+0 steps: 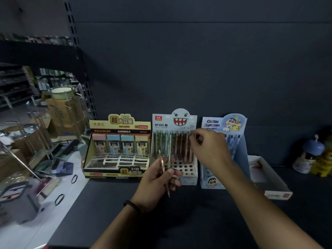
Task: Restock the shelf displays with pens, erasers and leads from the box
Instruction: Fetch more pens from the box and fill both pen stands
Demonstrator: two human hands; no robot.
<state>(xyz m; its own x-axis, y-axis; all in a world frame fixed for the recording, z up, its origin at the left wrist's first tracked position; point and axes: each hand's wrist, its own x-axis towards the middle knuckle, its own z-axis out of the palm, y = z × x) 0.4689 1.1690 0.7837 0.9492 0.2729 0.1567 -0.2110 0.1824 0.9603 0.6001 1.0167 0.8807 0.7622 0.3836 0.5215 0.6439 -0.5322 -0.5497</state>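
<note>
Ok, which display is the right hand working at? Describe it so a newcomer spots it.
On the dark shelf, look at the middle display of three, where the right hand pinches the standing pens. Only its header shows a grinning face with jagged teeth.

My left hand (158,182) grips two pens (162,164), one pink and one green, tips down, in front of the pen display (186,121) with the toothy face. The standing pens (181,146) fill its back row upright, green on the left and pink on the right; my right hand (210,150) pinches the top of the rightmost. Left of it, the lead display (116,169) holds four lead cases (113,143) along its back. The white box (269,178) lies open at far right.
</note>
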